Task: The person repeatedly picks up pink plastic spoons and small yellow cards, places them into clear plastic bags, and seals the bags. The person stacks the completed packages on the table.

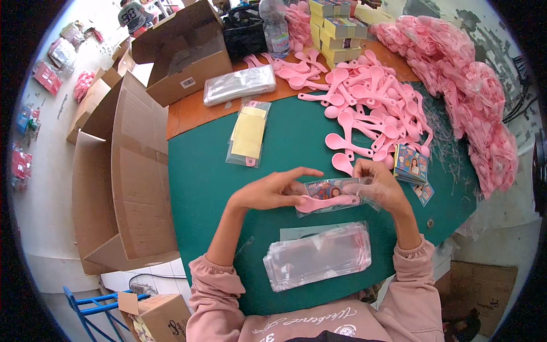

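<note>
Between my two hands is a small clear plastic bag (306, 212) with a pink spoon (327, 202) and a printed card (330, 188) in it. My left hand (272, 190) grips the bag's left end, thumb by the spoon's bowl and index finger stretched out above. At the other end, my right hand (380, 183) pinches the bag near the spoon's handle. Just below lies a stack of clear bags (319, 256) on the green table mat (199, 165). A pile of loose pink spoons (379, 102) spreads beyond my right hand, and a stack of printed cards (410, 164) sits beside it.
Filled bags with yellow card backs (248, 132) lie at the left. Behind stand a pack of clear bags (239, 85), a bottle (276, 28) and yellow card bundles (342, 34). Open cardboard boxes (145, 171) flank the table's left edge; bagged spoons (478, 108) line the right.
</note>
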Motion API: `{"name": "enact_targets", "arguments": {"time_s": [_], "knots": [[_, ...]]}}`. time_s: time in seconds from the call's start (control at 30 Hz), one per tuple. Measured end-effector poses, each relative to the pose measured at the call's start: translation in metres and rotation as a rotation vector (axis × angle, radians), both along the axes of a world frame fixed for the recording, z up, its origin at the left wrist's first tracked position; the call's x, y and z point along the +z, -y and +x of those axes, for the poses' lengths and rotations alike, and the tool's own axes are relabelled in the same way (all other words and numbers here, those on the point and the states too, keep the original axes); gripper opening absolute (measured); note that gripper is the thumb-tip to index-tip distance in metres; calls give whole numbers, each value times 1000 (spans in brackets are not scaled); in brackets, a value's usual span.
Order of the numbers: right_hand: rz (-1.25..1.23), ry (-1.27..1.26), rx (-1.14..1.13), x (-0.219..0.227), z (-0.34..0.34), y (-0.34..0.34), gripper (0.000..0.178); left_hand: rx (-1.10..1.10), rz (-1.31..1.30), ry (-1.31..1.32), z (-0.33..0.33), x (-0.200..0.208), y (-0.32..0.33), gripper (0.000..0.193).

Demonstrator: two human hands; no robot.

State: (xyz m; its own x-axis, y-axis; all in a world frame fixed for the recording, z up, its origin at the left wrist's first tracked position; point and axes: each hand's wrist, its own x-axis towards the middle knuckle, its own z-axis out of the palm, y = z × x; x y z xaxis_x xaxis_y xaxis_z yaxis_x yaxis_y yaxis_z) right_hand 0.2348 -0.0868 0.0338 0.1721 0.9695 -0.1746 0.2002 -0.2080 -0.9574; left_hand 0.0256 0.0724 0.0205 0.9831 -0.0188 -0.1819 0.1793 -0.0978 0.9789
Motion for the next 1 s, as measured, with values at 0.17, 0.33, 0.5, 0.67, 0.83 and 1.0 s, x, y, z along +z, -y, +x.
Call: {"name": "enact_targets", "arguments": {"time_s": [0.17,0.33,0.5,0.67,0.83,1.0], "knots": [[-88,-202,11,10,-2,1,17,83,-23,68,-3,-6,-3,58],[-37,186,-109,9,-7,-9,11,239,-15,73,1,-20,11,57],[431,600,-207,6,-27,-27,20,730,-390,47,10,-27,37,53],[395,645,235,1,-44,-15,29,646,-534,-69,3,-21,50,61],[408,682,226,-15,-52,-21,21,658,-477,-91,-6,-24,50,64],[444,645,232,-14,-62,-24,18,635,-658,-137,-6,-16,47,62]]}}
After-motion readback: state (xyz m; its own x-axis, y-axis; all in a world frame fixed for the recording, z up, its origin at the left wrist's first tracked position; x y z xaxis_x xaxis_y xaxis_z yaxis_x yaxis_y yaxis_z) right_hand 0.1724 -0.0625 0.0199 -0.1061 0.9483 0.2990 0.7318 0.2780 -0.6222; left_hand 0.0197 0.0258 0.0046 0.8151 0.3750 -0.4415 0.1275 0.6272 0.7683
